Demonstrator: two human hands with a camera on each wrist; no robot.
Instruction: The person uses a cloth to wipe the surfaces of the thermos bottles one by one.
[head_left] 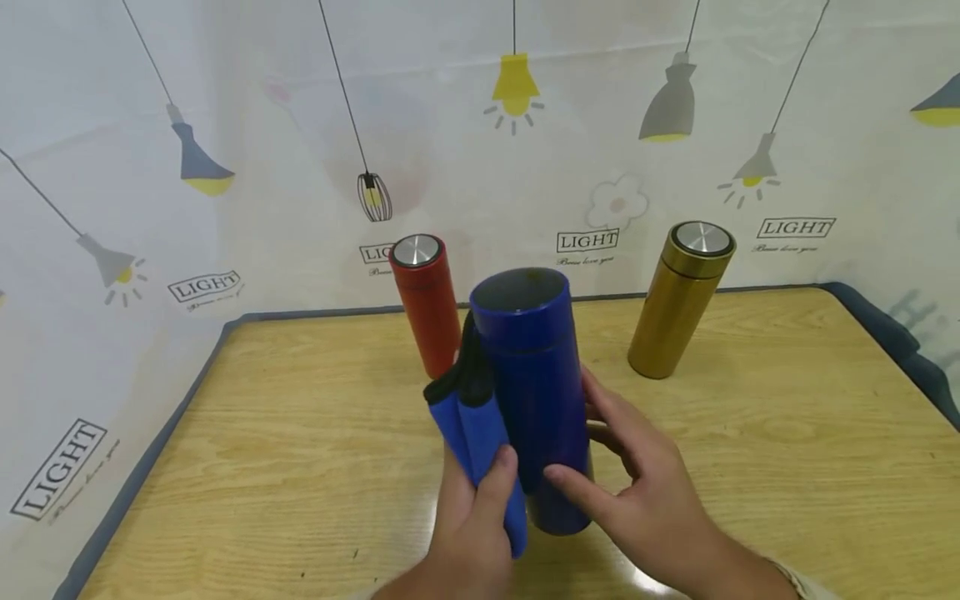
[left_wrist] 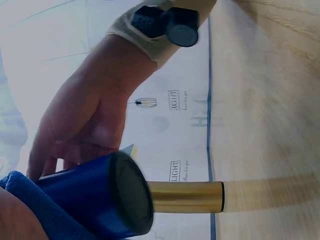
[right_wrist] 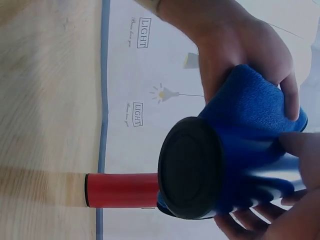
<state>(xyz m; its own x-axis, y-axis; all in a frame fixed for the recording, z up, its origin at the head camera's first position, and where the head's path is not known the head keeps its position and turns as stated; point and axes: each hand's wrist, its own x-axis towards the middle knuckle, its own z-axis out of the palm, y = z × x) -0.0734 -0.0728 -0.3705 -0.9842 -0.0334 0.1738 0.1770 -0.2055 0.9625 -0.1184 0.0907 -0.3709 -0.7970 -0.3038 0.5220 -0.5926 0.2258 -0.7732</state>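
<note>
Above the wood-grain bench [head_left: 300, 442], short of its far edge, a glossy blue cylindrical flask [head_left: 536, 392]: left hand [head_left: 472, 525] gripping a black-edged blue cloth [head_left: 482, 429] against one side, right hand [head_left: 652, 492] grasping the other

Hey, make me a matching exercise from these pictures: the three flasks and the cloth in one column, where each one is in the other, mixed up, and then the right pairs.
Things:
1. Red flask
2. Blue cloth
3. Gold flask
4. Blue flask

Places:
A. Standing on the table, right side of the head view
B. Raised off the table, right hand gripping its side
C. Standing on the table, left of the gold one
D. Under the left hand's thumb

Pairs: 1-C, 2-D, 3-A, 4-B
</note>
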